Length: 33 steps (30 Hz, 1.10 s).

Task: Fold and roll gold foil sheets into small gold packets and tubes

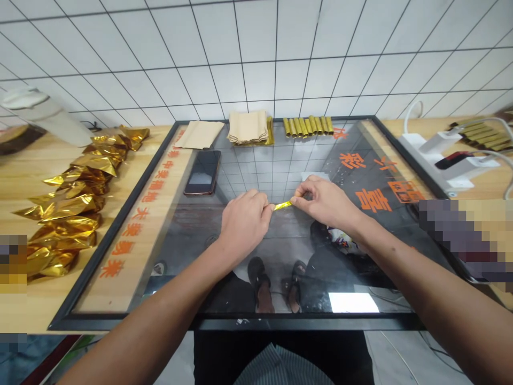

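Note:
Between my two hands, a small gold paper roll (pixel 282 205) is held over the middle of the glass panel. My left hand (pixel 245 218) pinches its left end, and my right hand (pixel 319 199) grips the right end between thumb and fingers. Beyond them, along the far edge of the glass, lies a row of gold paper tubes (pixel 308 127). To the left of that row are a stack of tan paper sheets (pixel 247 127) with gold showing beneath and a flatter pile of tan paper (pixel 200 134).
A dark phone (pixel 203 172) rests left of centre on the black-framed glass (pixel 176 256). Folded gold foil pieces (pixel 68 208) line the table's left side, near a white container (pixel 50 115). At right are a plugged-in power strip (pixel 427 163) and more gold tubes (pixel 483 133).

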### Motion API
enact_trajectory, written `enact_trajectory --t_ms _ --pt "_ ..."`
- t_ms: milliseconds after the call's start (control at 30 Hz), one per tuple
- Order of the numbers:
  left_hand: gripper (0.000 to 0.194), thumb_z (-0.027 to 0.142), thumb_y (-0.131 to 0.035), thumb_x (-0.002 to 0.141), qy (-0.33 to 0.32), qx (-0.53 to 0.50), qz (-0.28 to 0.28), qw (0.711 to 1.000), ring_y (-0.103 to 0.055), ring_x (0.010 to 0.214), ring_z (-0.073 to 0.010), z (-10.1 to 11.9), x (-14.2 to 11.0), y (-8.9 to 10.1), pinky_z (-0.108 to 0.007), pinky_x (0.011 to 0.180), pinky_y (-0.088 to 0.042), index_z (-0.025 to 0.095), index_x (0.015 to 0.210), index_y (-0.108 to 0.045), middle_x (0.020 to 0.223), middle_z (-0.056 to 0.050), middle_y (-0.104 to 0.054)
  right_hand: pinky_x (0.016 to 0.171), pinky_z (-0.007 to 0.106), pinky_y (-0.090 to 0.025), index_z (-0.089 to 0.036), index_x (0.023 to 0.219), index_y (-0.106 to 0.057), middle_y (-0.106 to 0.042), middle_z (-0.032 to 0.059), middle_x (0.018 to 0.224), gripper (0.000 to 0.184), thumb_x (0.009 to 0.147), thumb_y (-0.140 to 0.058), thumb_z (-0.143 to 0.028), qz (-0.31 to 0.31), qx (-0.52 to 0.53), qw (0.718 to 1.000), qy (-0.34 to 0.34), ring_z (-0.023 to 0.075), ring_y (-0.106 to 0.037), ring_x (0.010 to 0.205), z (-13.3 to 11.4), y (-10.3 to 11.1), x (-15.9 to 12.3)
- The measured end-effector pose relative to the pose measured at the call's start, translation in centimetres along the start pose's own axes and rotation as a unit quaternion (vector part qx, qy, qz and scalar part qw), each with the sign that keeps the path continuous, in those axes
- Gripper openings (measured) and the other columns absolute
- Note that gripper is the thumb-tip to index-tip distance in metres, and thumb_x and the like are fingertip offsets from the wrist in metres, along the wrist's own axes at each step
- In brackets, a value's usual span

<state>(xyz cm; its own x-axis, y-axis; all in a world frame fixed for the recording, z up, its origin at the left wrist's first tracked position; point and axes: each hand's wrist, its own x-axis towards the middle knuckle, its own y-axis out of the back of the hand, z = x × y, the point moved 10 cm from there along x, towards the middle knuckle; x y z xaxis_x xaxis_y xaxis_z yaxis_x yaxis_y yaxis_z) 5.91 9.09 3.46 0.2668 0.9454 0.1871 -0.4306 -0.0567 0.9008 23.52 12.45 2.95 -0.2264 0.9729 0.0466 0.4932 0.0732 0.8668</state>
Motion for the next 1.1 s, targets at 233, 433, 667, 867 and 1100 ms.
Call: enact_trajectory --t_ms 233,433,667,867,1100 --pt "0.031 0.026 -0.063 0.100 0.032 -0.016 -0.010 0.999 -0.055 0.080 -0.0201 -0.7 0.1 -0.1 -0.034 0.064 -0.026 0.021 0.073 -0.050 0.082 -0.001 -0.064 0.076 0.036 -0.042 -0.025 0.085 -0.071 -0.070 0.0037 0.101 0.015 0.093 -0.067 -0.037 -0.018 -0.030 0.999 -0.001 0.0221 -0.064 0.089 -0.1 -0.2 0.4" --pt "0.020 0.028 -0.064 0.102 0.021 0.010 -0.004 1.000 -0.059 0.087 -0.0215 -0.4 0.0 -0.2 -0.034 0.067 -0.028 0.023 0.084 -0.057 0.090 -0.001 -0.067 0.079 0.035 -0.043 -0.025 0.095 -0.069 -0.071 0.0037 0.102 0.009 0.095 -0.065 -0.033 -0.014 -0.041 0.999 0.029 0.0229 -0.066 0.094 -0.5 0.0 0.0" --pt "0.012 0.024 -0.063 0.102 -0.016 -0.002 -0.008 1.000 -0.060 0.088 -0.0201 -0.3 0.1 -0.4 -0.035 0.070 -0.034 0.024 0.089 -0.062 0.093 0.002 -0.067 0.084 0.037 -0.045 -0.025 0.098 -0.069 -0.067 0.0048 0.098 0.008 0.098 -0.062 -0.029 -0.045 -0.034 0.993 0.104 0.0253 -0.064 0.097 -1.1 -0.4 0.0" --pt "0.013 0.021 -0.058 0.104 -0.067 0.022 -0.013 0.997 -0.058 0.092 -0.0216 0.6 0.1 -0.6 -0.036 0.075 -0.040 0.022 0.091 -0.060 0.098 -0.002 -0.064 0.087 0.038 -0.046 -0.023 0.095 -0.061 -0.064 0.0069 0.099 0.006 0.100 -0.058 -0.022 -0.030 -0.025 0.981 0.190 0.0253 -0.060 0.096 -2.4 0.1 -0.8" --pt "0.008 0.027 -0.062 0.104 -0.104 0.003 -0.018 0.994 -0.060 0.096 -0.0231 1.2 0.1 -0.8 -0.037 0.078 -0.044 0.023 0.098 -0.066 0.101 -0.003 -0.066 0.086 0.039 -0.044 -0.023 0.096 -0.057 -0.065 0.0057 0.095 0.011 0.106 -0.053 -0.024 -0.031 -0.051 0.965 0.256 0.0232 -0.058 0.087 -3.2 0.0 -1.9"
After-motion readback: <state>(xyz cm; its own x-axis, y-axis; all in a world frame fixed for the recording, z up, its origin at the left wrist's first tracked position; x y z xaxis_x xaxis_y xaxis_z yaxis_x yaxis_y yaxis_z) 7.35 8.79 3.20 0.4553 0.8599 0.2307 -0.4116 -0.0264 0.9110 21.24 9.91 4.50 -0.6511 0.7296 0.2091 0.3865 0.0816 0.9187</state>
